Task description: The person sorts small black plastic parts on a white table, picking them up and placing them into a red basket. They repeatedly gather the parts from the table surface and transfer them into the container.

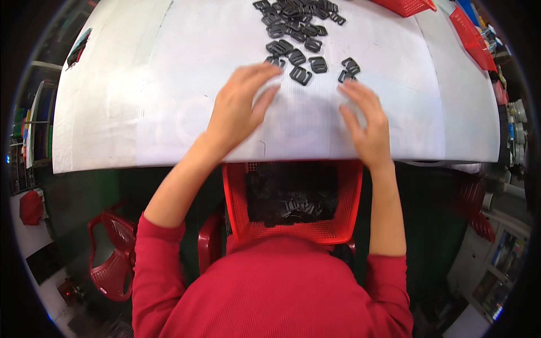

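Observation:
Black plastic strap buckles (300, 75) lie on the white tabletop in front of me, with a denser heap (293, 14) of them toward the far side. My left hand (242, 104) is over the table with thumb and fingers apart; its fingertips reach a buckle (274, 60) at the left of the group and partly cover it. My right hand (366, 118) is also open, its fingers by a pair of buckles (350, 66) on the right. Between the hands, a few single buckles (318, 64) lie spread out. Neither hand visibly grips anything.
A red plastic basket (236, 208) sits at my lap against the table's near edge, with many black buckles (298, 204) inside. More red baskets (473, 39) stand at the far right. A dark red chair (115, 253) is at the lower left.

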Available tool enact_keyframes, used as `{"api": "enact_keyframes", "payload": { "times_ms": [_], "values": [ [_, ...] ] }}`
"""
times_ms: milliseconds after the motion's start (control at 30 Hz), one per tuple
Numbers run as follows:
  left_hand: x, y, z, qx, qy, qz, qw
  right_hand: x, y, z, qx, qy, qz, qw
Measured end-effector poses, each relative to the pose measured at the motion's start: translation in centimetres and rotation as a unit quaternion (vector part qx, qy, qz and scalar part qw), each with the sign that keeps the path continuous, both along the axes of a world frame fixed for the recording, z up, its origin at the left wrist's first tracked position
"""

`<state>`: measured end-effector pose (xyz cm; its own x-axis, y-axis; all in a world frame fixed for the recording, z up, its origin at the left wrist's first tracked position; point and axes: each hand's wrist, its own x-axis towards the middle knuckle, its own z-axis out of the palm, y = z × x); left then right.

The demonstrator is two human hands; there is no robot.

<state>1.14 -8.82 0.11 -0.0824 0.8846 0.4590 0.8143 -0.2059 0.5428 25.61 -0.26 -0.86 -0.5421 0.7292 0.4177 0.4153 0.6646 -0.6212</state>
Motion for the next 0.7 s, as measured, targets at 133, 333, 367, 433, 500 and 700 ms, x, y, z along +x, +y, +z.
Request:
{"api": "enact_keyframes", "payload": {
  "times_ms": [133,333,367,433,500,700],
  "values": [
    [-0.4,7.2,-1.3,0.035,0.113,0.061,0.991,-2.0,7.0,-2.8,-0.009,-0.013,-0.074,0.997],
    [-0.9,8.6,-2.1,-0.077,0.178,0.056,0.979,-4.5,3.8,-3.8,0.041,-0.125,0.019,0.991],
    [-0.9,8.6,-1.8,-0.095,0.185,0.062,0.976,-4.7,2.7,-3.3,0.063,-0.114,0.022,0.991],
    [-0.5,8.6,-1.0,-0.13,0.201,0.074,0.968,-4.5,2.5,-2.4,0.018,-0.081,0.04,0.996],
    [-0.4,9.1,-1.4,-0.109,0.205,0.076,0.97,-4.9,3.2,-2.2,0.015,-0.01,0.024,1.0],
    [-0.8,10.2,-3.7,0.005,0.146,0.038,0.988,-7.0,9.2,-2.7,0.101,-0.035,0.007,0.994]
  ]
}}
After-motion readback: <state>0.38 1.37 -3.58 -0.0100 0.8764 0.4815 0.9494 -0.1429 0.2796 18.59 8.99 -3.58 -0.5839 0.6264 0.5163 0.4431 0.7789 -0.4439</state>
